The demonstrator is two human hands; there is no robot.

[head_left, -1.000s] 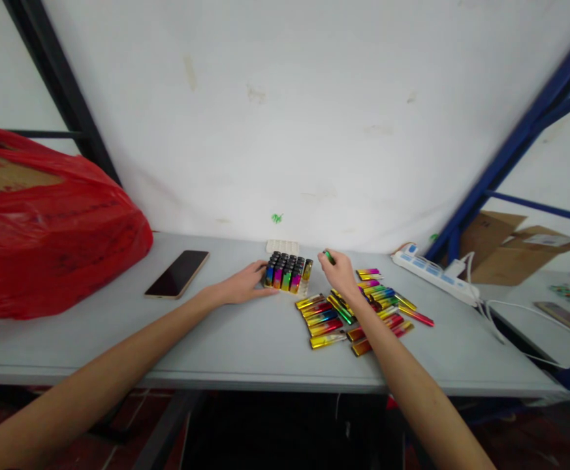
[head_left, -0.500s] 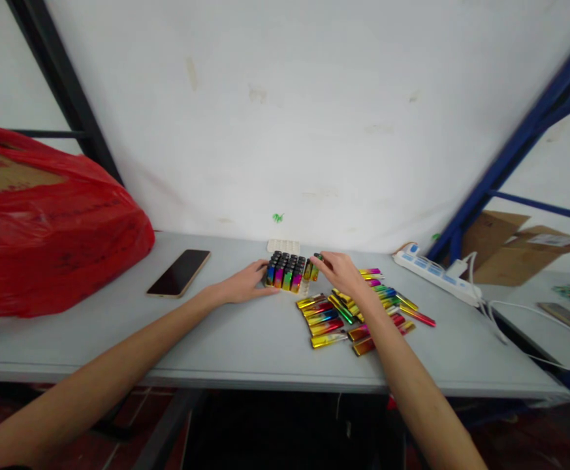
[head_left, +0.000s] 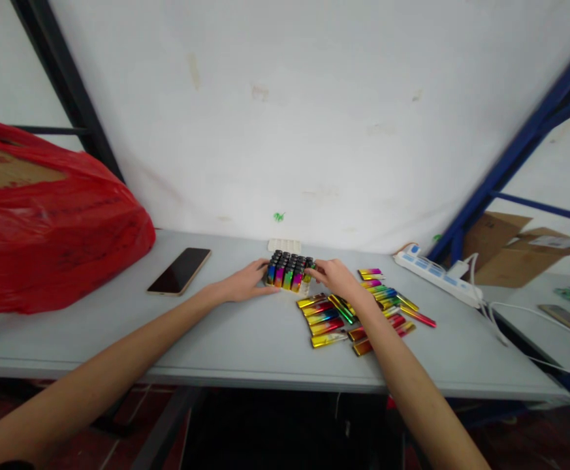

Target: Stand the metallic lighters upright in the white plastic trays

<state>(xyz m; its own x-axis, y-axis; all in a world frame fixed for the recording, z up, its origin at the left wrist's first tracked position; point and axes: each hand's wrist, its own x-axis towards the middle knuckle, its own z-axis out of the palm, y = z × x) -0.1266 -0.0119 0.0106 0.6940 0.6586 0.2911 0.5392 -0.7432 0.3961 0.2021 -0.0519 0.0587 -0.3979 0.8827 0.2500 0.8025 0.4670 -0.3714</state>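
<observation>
Several shiny multicoloured lighters [head_left: 287, 274] with black tops stand upright in rows in a small white tray [head_left: 305, 288]. At the tray's left side, my left hand [head_left: 245, 282] grips it, thumb along the front and fingers toward the back. My right hand [head_left: 336, 277] is closed at the right end of the rows, its fingertips pinching a gold-coloured lighter [head_left: 307, 277] there; the fingers partly hide it. Under and beside my right forearm lies a spread of loose lighters [head_left: 324, 318], gold, red, green and purple.
Behind the rows, a pale slotted tray piece [head_left: 285, 246] lies near the wall. A phone [head_left: 180, 271] and a red plastic bag [head_left: 54, 228] are on the left. To the right are a white power strip [head_left: 436, 277] with cables and a cardboard box [head_left: 524, 251].
My right hand has moved slightly left and down, bringing the lighters it held beside the tray against the right end of the rows. My left hand has stayed in place.
</observation>
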